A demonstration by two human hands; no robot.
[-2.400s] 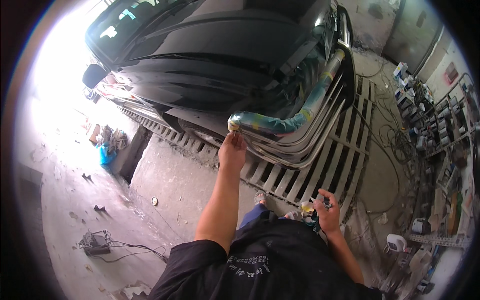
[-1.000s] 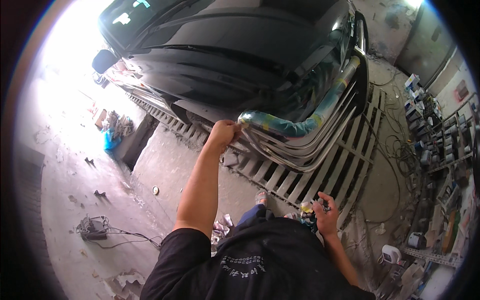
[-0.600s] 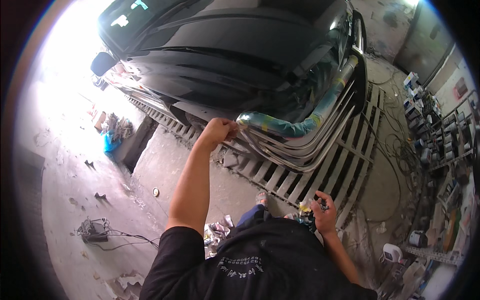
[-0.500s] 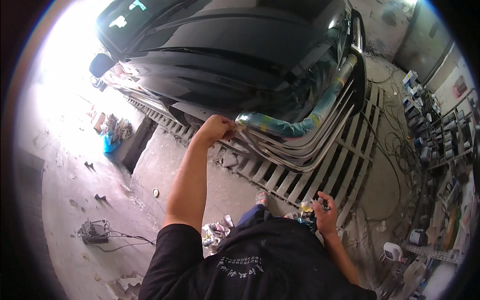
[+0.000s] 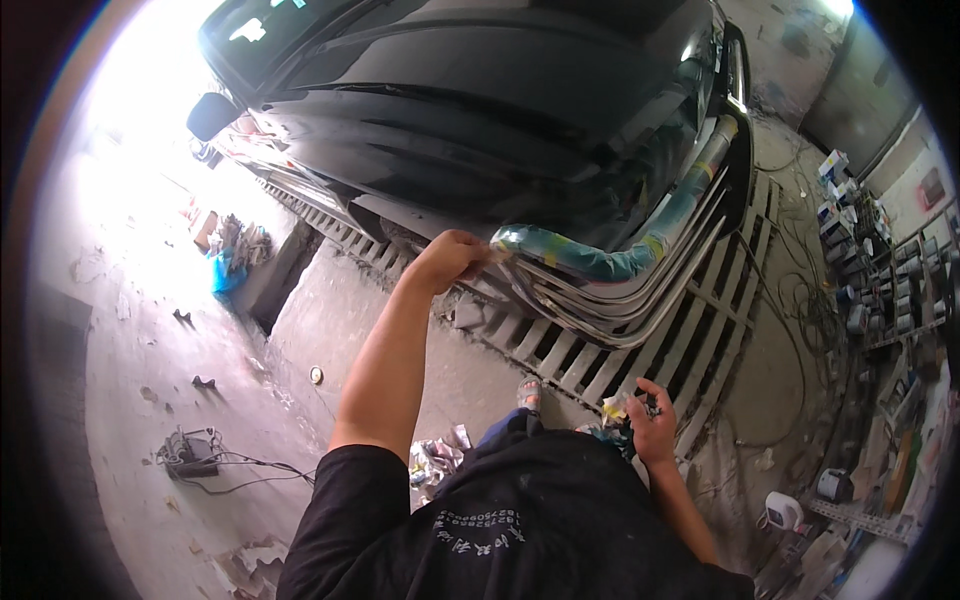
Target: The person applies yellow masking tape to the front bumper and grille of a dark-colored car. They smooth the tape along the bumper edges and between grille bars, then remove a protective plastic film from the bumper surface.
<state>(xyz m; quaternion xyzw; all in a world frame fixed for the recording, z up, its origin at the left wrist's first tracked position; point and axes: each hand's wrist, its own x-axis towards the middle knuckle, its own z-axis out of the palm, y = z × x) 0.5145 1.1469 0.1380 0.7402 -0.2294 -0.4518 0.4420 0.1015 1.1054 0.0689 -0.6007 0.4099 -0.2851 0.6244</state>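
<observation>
A thick tube wrapped in teal plastic film, with bits of yellow tape, curves along the front of a black car. At the tube's left end my left hand is closed, its fingertips pinching the pale loose edge of the film. Below the wrapped tube run several bare metal bars. Lower right, near my body, my right hand has its fingers curled around a crumpled scrap of whitish and yellow tape. More teal film lies just beneath it, partly hidden.
A slatted floor grate runs under the car's front. Crumpled silvery sheet lies by my feet. Leftward are a box with cables and a blue bag. Hoses and shelves of cans line the right.
The whole view has shifted slightly, so the car sits a little farther right. My left hand stays at the film's end, and my right hand keeps its curled hold.
</observation>
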